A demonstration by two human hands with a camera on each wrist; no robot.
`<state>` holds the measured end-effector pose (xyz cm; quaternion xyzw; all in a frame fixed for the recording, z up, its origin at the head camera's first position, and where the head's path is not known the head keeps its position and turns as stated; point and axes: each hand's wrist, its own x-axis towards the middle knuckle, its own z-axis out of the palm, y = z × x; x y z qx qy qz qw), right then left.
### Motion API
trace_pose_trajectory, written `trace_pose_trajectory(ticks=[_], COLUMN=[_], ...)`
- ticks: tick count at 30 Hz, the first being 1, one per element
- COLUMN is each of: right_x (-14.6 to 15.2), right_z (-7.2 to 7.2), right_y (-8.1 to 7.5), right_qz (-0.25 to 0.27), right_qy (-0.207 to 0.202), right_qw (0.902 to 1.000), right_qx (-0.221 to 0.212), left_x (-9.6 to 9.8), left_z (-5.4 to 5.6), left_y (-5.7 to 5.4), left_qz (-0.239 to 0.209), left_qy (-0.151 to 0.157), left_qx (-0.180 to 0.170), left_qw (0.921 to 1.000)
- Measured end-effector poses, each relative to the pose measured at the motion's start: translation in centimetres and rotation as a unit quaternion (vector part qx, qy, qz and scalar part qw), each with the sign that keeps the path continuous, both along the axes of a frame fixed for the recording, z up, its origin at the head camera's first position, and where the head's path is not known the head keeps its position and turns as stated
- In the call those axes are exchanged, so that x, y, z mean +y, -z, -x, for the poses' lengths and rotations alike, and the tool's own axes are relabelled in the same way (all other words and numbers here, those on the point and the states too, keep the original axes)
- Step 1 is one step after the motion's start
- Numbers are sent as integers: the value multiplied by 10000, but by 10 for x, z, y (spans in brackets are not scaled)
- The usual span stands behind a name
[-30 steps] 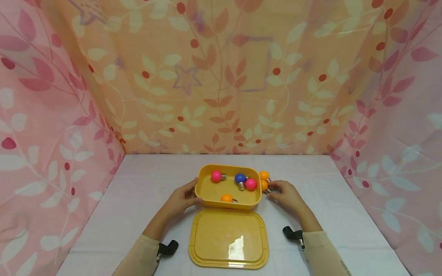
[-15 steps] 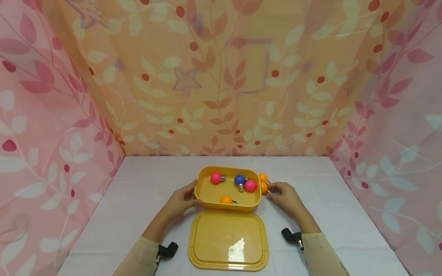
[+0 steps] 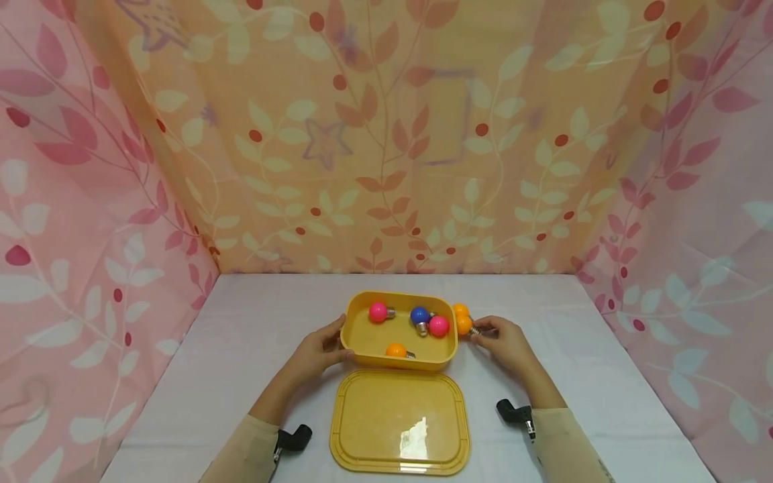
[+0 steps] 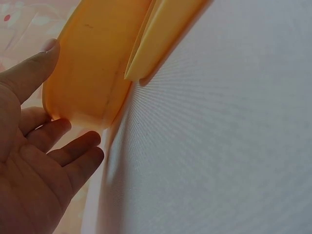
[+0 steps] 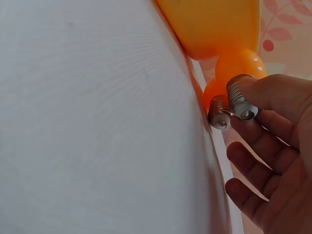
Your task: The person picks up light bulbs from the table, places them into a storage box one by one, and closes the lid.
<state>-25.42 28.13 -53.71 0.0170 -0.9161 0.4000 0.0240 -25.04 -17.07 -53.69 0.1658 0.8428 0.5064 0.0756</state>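
Note:
A yellow plastic box (image 3: pixel 362 335) stands on the table, holding two pink bulbs, a blue bulb (image 3: pixel 419 315) and an orange bulb (image 3: pixel 396 349). My left hand (image 3: pixel 314 349) holds the box's left end, thumb near the front corner and fingertips at the end wall; other fingers spread below in the left wrist view. Beyond the box's right end, my right hand (image 3: pixel 501 339) pinches an orange light bulb (image 5: pixel 243 105) by its silver screw base between thumb and fingers. Another orange bulb (image 5: pixel 219 114) lies behind it, partly hidden.
A flat yellow lid (image 3: pixel 374 422) lies in front of the box, close to its front wall. White cloth (image 3: pixel 241 315) covers the table. Patterned fabric walls (image 3: pixel 386 201) rise at the back and both sides.
My right hand has lifted slightly and shifted a little right, bringing the pinched orange bulb with it. The left hand and the box stay in place.

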Motion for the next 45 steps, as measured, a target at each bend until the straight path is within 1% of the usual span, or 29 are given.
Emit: trace_pose_trajectory(ticks=[6,9,13,17,22,25,29,33,39,45], right_x=[4,6,5,2,-3,-8,-15,-22,-29,-42], right_z=[-2,-1,0,2,2,4,8,10,13,17], right_y=[-6,-12,-26,-38,-50,-58,-71,-83,-98,-109], right_qz=[142,114,82,166,185,139,98,12,-147,-367], right_qy=[31,-10,-65,-131,-158,-269,-431,-512,-692,-903], right_qw=[9999,9995,9968,9945,9933,9924,9917,9918,9918,9919], right_qx=[48,307,798,1024,1129,1195,1210,1170,1063,820], left_x=[1,1,0,0,-1,-3,-6,-6,-3,0], left_z=[0,0,2,3,3,2,1,0,1,0], left_y=[0,0,-3,-6,-1,2,4,2,2,1], left_qz=[-30,-31,-43,-85,-24,-45,-130,-158,-213,-294], left_qy=[-25,-5,37,9,43,-24,-152,-180,-130,-92], left_qx=[-82,-29,72,17,16,10,-110,-260,-303,-361], left_qw=[10000,10000,10000,10000,10000,10000,9997,9994,9992,9989])
